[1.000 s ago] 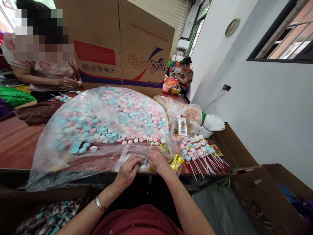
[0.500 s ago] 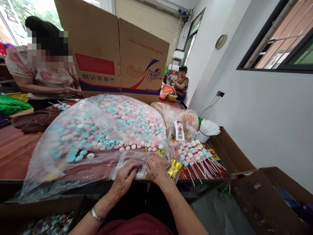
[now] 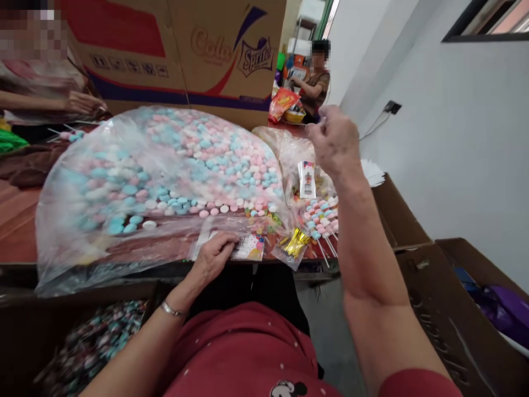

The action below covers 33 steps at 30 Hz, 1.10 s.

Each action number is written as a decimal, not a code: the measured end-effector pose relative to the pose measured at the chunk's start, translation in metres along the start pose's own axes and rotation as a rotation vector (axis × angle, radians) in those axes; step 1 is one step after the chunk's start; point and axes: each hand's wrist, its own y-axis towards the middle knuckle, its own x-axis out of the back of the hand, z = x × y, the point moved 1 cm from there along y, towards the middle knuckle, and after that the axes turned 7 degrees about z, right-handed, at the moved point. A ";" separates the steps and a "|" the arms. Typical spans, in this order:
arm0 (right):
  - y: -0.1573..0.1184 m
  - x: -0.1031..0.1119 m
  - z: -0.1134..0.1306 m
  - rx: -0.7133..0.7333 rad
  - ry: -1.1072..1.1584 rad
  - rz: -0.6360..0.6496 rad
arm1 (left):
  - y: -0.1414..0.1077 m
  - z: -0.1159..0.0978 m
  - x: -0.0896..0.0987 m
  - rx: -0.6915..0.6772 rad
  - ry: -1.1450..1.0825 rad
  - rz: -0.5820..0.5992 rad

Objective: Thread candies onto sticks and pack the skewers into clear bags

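My left hand (image 3: 215, 255) rests at the table's front edge, its fingers curled together against the left end of a clear plastic bag with a colourful print (image 3: 251, 247). Whether something is pinched under those fingers is hidden. My right hand (image 3: 336, 140) is raised over the table's right side with curled fingers, slightly blurred; what they hold, if anything, I cannot make out. Below it lie marshmallow skewers (image 3: 321, 218) on white sticks, partly covered by my forearm. A packet of gold twist ties (image 3: 295, 242) sits between my hands. A large clear bag of pink, blue and white marshmallows (image 3: 185, 160) spreads behind.
A tall cardboard carton (image 3: 231, 71) stands behind the marshmallows. White sticks (image 3: 372, 172) show beyond my right forearm. A printed packet (image 3: 307, 179) lies on another clear bag. Open boxes (image 3: 413, 275) stand at right, a box of wrapped pieces (image 3: 99, 342) below left. Two people sit across the table.
My right hand has left the printed bag and risen up and to the right, uncovering the bag's print. My left hand stays by the bag. The view has tilted downward.
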 end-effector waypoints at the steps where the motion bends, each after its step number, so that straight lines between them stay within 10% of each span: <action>1: -0.007 -0.008 -0.001 0.004 0.058 0.015 | 0.000 0.000 0.001 0.015 -0.023 -0.002; 9: -0.120 -0.131 0.009 0.149 0.254 0.716 | -0.001 -0.003 0.006 0.067 -0.130 -0.028; 18: -0.140 -0.172 0.019 0.158 -0.098 0.691 | 0.001 -0.004 0.005 0.033 -0.163 -0.063; 28: -0.130 -0.135 0.019 0.371 -0.226 0.529 | 0.009 -0.031 0.025 -0.117 0.028 -0.104; 33: -0.153 -0.082 0.029 0.559 -0.183 0.309 | 0.019 -0.073 0.034 -0.103 0.171 0.159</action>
